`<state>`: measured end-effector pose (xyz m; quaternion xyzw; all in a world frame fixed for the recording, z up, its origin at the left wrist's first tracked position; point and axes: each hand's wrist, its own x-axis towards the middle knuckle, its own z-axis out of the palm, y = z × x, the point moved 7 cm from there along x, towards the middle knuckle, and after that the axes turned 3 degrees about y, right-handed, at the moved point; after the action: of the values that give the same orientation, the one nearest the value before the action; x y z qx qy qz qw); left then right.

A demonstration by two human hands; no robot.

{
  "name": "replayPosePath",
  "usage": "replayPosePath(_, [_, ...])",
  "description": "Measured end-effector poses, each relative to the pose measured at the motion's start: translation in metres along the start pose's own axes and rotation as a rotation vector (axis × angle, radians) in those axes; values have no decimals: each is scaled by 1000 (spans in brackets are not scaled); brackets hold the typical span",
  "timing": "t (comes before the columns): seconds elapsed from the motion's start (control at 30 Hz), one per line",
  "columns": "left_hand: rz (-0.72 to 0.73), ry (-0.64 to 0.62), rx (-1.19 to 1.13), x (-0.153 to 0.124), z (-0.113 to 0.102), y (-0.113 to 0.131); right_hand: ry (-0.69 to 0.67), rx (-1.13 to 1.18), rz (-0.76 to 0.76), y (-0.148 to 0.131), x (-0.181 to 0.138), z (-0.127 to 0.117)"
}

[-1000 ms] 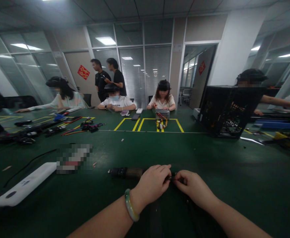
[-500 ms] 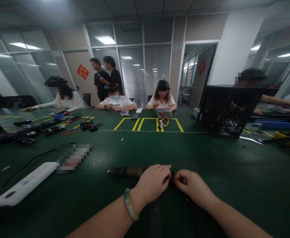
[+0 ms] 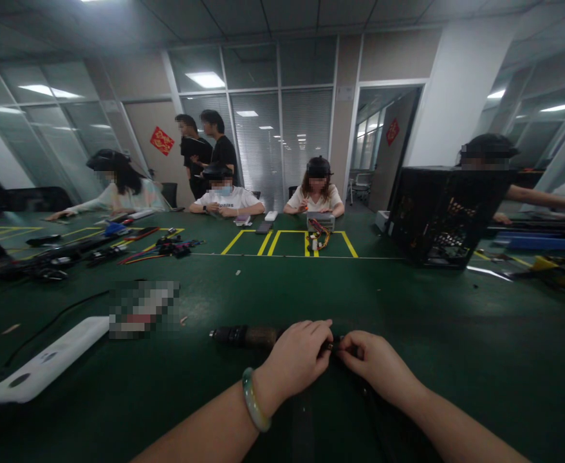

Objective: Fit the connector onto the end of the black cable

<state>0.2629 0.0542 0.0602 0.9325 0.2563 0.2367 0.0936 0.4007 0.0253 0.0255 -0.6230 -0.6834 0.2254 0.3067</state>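
My left hand (image 3: 298, 357), with a green bangle (image 3: 253, 399) on the wrist, is closed over the right end of a dark cylindrical tool (image 3: 246, 335) lying on the green table (image 3: 408, 302). My right hand (image 3: 376, 365) meets it fingertip to fingertip, pinching a small dark part that I cannot make out. Dark straps or cables (image 3: 306, 424) run from under both hands toward me.
A white flat device (image 3: 46, 365) with a black cable lies at the left. Further back are bundles of cables (image 3: 166, 247), a small box with coloured wires (image 3: 316, 225) and a black open computer case (image 3: 439, 215). Several people sit or stand around the far side.
My hands have hardly moved. The two people standing at the back have shifted slightly.
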Motion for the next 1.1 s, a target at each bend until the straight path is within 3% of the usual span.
replayPosePath(1.1, [8,0,2,1,2,0,4,6,2,-6,-1,-2])
